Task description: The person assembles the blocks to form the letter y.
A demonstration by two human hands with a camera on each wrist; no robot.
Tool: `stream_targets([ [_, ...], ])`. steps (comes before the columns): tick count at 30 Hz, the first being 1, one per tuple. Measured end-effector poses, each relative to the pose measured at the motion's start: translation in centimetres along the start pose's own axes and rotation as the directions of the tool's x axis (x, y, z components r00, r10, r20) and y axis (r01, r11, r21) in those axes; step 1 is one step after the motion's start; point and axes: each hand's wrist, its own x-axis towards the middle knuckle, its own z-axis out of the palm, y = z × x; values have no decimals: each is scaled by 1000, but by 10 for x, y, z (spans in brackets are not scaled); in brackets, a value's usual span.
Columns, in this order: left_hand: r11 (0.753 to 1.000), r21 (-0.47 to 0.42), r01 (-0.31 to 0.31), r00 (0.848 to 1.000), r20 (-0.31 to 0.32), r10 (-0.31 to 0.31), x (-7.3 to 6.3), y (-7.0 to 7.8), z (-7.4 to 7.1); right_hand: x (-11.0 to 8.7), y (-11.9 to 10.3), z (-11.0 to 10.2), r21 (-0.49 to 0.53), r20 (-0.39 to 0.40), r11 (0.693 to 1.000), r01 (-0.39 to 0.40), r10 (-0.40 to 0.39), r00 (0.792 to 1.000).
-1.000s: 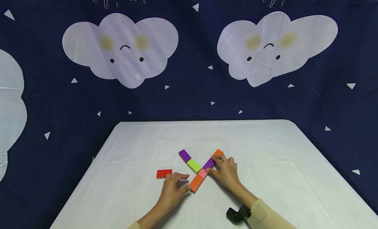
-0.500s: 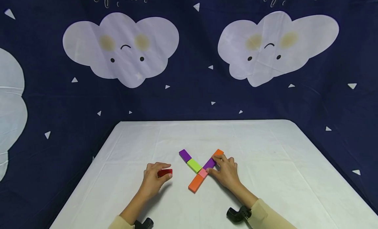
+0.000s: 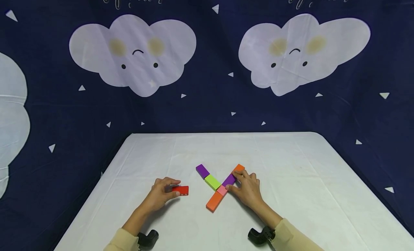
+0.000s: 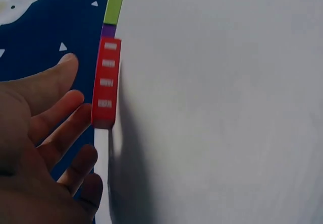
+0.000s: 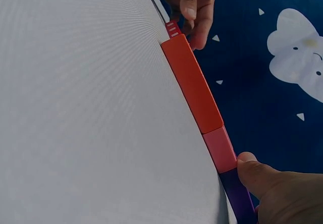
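A red block (image 3: 183,190) with several small white printed marks on its side lies left of a Y-shaped row of coloured blocks. My left hand (image 3: 160,194) is beside its left end, thumb and fingers spread apart; in the left wrist view a gap shows between the thumb and the red block (image 4: 106,82). My right hand (image 3: 248,188) holds the purple block (image 3: 229,179) in the row's right arm, fingers at its far end and thumb near the pink block (image 3: 221,190). An orange block (image 3: 215,201) forms the stem. A lime-green block (image 3: 212,182) joins from the left.
A second purple block (image 3: 202,170) ends the left arm, and another orange block (image 3: 239,167) ends the right one. All lie on a white-covered table (image 3: 278,154) before a dark blue cloth (image 3: 213,114) with clouds. Black wrist mounts (image 3: 258,236) sit by the sleeves.
My left hand has left the stem's orange block, moved left round the red block, then drawn back a little further left. The right hand has stayed in place.
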Motion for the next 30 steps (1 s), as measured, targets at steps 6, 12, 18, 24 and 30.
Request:
stream_targets([
  [6,999,-28,-37,999,31,37,1,-7,-2,0,-1,-1,-4,-1,1000,-1,1,1000],
  [12,999,-37,-31,999,34,32,2,-9,0,0,-1,-1,-2,-1,1000,-9,9,1000],
  [18,999,-16,-44,999,28,44,3,-11,2,-1,-1,-1,1,-1,1000,-9,9,1000],
  [24,999,-13,-34,999,17,34,3,-10,3,-1,-1,0,3,-4,1000,-6,6,1000],
  [30,999,-42,-34,999,-44,32,-2,-1,5,-1,-1,-1,1,-9,1000,-2,2,1000],
])
